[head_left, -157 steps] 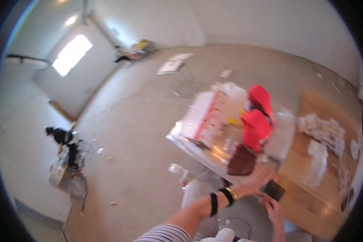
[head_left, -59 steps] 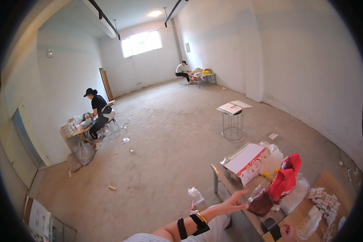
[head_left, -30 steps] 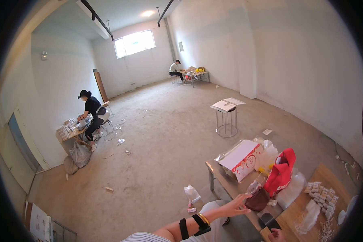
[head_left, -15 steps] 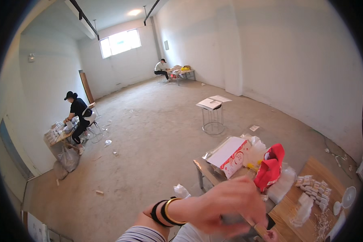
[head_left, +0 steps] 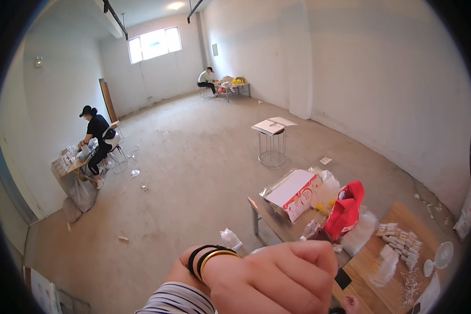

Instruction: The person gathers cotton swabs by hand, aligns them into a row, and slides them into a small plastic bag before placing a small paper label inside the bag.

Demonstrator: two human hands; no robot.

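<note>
My left hand (head_left: 277, 280), with a gold band and dark bands at the wrist and a striped sleeve, is raised close in front of me. Its back faces me and its fingers are curled in; anything inside them is hidden. Only a small part of my right hand (head_left: 351, 303) shows at the lower edge, beside the wooden tabletop (head_left: 369, 298); its fingers are mostly cut off. A flat black object (head_left: 343, 279) lies between the two hands. Farther right on the wood are several small wrapped packets (head_left: 402, 242), a crumpled clear bag (head_left: 386, 266) and thin white strips (head_left: 411, 289).
A white and red box (head_left: 295, 194), a red cloth item (head_left: 345, 209) and clear plastic bags (head_left: 362, 233) cover the table's far part. A small white fan (head_left: 443, 255) stands at right. Beyond is a wire stool (head_left: 272, 149) bearing papers. Two people (head_left: 97, 131) sit at other tables.
My left hand has come nearer and its fingers, blurred and pointing down before, are now curled in. The whole view has shifted slightly. The right hand stays at the lower edge.
</note>
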